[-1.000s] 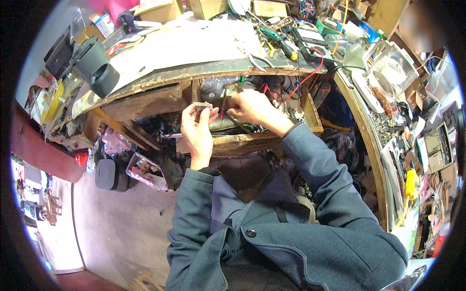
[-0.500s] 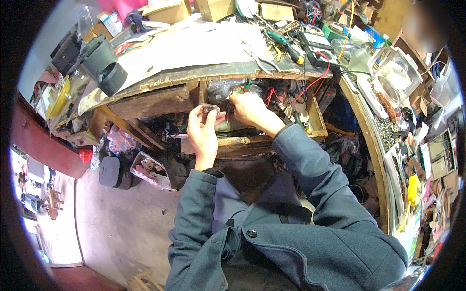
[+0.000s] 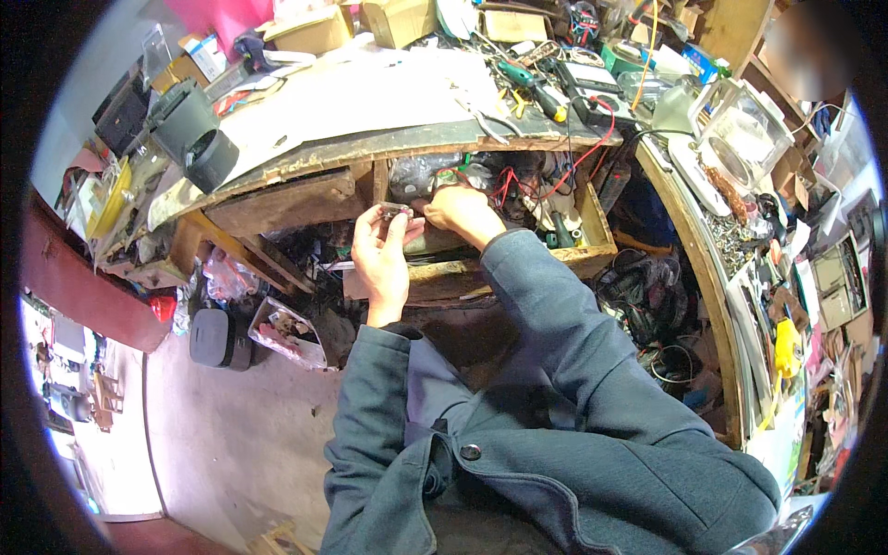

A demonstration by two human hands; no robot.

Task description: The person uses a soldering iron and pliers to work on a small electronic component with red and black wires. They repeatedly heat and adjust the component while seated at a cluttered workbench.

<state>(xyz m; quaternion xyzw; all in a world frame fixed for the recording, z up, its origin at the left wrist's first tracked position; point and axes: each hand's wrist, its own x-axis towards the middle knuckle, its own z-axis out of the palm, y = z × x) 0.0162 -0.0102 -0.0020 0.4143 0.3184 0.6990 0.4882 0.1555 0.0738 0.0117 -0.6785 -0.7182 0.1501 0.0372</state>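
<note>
Over drawer [image 3: 442, 274], left grip [image 3: 380, 257] pinching small part [image 3: 395, 211], right grip [image 3: 461, 215] unclear, printed blue box [image 3: 701, 61] beyond

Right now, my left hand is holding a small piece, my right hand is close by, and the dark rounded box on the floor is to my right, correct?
Not quite: the dark rounded box is on the floor to your left, as the head view shows. The rest stands: your left hand holds a small piece, with your right hand close by.
</note>
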